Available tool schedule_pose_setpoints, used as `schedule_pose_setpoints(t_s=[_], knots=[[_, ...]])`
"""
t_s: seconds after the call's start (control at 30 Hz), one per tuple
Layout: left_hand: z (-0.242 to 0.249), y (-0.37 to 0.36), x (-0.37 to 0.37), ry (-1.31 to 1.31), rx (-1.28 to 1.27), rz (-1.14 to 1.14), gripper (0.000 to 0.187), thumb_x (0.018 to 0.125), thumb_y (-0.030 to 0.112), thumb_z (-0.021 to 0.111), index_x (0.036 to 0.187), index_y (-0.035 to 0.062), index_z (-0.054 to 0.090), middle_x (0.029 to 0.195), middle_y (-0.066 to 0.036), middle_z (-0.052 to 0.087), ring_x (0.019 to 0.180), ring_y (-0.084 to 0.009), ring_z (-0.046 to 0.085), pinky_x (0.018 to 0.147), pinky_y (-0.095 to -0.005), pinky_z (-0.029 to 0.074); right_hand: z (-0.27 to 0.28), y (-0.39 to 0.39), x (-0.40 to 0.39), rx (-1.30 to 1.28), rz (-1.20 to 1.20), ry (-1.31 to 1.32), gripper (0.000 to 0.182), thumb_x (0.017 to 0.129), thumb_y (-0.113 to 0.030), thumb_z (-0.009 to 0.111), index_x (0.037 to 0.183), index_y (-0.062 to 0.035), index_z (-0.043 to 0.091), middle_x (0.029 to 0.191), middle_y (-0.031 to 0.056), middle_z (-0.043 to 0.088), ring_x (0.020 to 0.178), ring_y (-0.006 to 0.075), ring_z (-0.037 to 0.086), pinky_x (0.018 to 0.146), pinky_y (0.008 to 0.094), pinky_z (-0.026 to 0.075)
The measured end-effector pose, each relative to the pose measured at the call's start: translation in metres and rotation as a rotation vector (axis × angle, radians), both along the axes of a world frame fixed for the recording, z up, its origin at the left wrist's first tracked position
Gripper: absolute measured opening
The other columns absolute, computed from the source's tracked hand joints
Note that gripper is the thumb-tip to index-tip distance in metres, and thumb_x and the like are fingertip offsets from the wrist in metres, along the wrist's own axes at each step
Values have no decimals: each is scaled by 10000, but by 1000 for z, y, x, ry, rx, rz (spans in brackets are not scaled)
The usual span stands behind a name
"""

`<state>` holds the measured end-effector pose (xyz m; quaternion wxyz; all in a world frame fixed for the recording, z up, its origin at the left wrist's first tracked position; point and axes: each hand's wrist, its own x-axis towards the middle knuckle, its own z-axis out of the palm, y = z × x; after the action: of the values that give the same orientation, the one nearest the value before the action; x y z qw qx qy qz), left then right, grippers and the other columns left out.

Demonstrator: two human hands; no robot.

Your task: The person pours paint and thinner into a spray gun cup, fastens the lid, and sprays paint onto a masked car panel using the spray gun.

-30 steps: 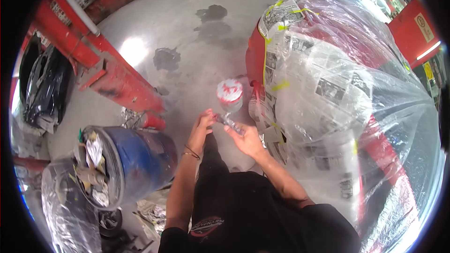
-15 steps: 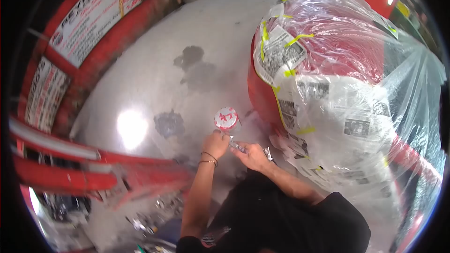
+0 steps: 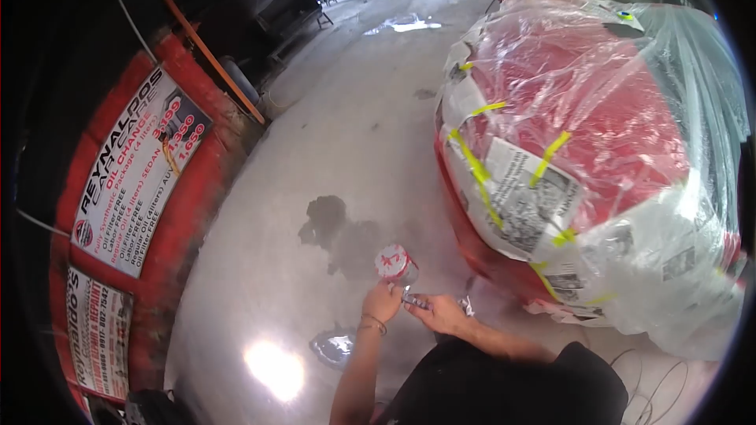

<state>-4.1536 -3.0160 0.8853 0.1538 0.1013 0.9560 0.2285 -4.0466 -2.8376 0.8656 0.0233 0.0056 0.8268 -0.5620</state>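
Note:
I hold a paint spray gun (image 3: 411, 297) in front of me, low in the head view. Its cup (image 3: 394, 264) has a white lid smeared with red paint and points up and away from me. My right hand (image 3: 441, 315) is closed around the metal body of the gun. My left hand (image 3: 383, 301), with a thin bracelet at the wrist, grips the gun just under the cup. Both hands touch the tool and are close together.
A red car (image 3: 583, 102) wrapped in clear plastic, newspaper and yellow tape stands to the right. Grey concrete floor (image 3: 346, 134) with dark stains lies ahead. A red wall with printed signs (image 3: 138, 169) runs along the left. A thin cable (image 3: 646, 378) lies on the floor at lower right.
The view has swung up and forward: the blue barrel and red lift post are out of sight, the sign wall and open doorway have come in. Both hands stay on the spray gun.

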Motion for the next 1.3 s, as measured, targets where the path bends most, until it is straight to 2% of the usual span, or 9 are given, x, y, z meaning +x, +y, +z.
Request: schedule_pose_setpoints(t_s=[0.2,0.4,0.5,0.6,0.8,0.9,1.0,1.1,1.3], knots=[[8,-58,-151,-30,24,-69,502,982,409,558,1317,47,654,1068,-292,755,1046,-505,713,925,-592,557,26,-62,-140,-32,-43,-115,456,1024,-459,696,1307,-107,758,1022,218,783,960,393,770,855,459,588],[-6,-113,-298,-29,68,-127,499,979,409,555,1321,59,653,1084,-272,758,1051,-498,714,920,-584,558,18,-131,-275,33,-166,-217,434,1023,-440,703,1300,-111,761,1007,211,784,947,389,768,856,453,586],[-9,-141,-377,-30,102,-170,488,985,399,561,1329,63,644,1085,-258,762,1055,-495,714,917,-579,560,-16,-173,-350,78,-260,-112,402,1017,-402,726,1305,-124,762,999,200,788,930,341,783,850,427,588],[-1,-169,-460,-67,104,-244,496,992,390,568,1337,38,628,1053,-271,761,1036,-500,716,906,-587,561,-8,-212,-428,-32,-307,-286,417,1008,-369,748,1317,-90,753,1013,202,796,930,282,793,861,390,591],[-7,-206,-623,-47,137,-422,522,996,394,570,1298,-30,618,987,-308,751,978,-509,725,880,-602,566,-11,-279,-564,32,-536,-167,485,1007,-364,751,1334,-7,724,1039,217,804,931,262,794,879,372,594],[-10,-196,-702,-50,104,-508,512,991,391,568,1282,-25,624,963,-308,752,962,-510,727,872,-594,572,-2,-286,-635,-55,-626,-162,539,985,-415,729,1370,-38,713,1111,284,760,1077,463,735,947,487,587],[-36,-172,-787,-83,165,-628,501,982,387,571,1264,-23,628,917,-303,748,923,-518,726,849,-599,573,-8,-279,-705,-24,-698,-211,531,989,-423,727,1367,-50,717,1100,278,763,1067,458,737,933,483,590],[-55,-135,-866,-40,123,-735,475,975,378,582,1223,-23,631,882,-300,742,878,-525,721,820,-610,572,-43,-259,-778,118,-784,-83,481,986,-338,748,1343,-18,719,1029,248,785,971,386,787,862,436,608],[-83,-58,-1009,-153,133,-1054,462,977,392,625,1209,-8,606,874,-283,745,870,-515,721,800,-605,573,-23,-229,-898,61,-1033,-155,471,984,-356,737,1344,-53,724,1049,254,771,978,430,758,876,483,605]])
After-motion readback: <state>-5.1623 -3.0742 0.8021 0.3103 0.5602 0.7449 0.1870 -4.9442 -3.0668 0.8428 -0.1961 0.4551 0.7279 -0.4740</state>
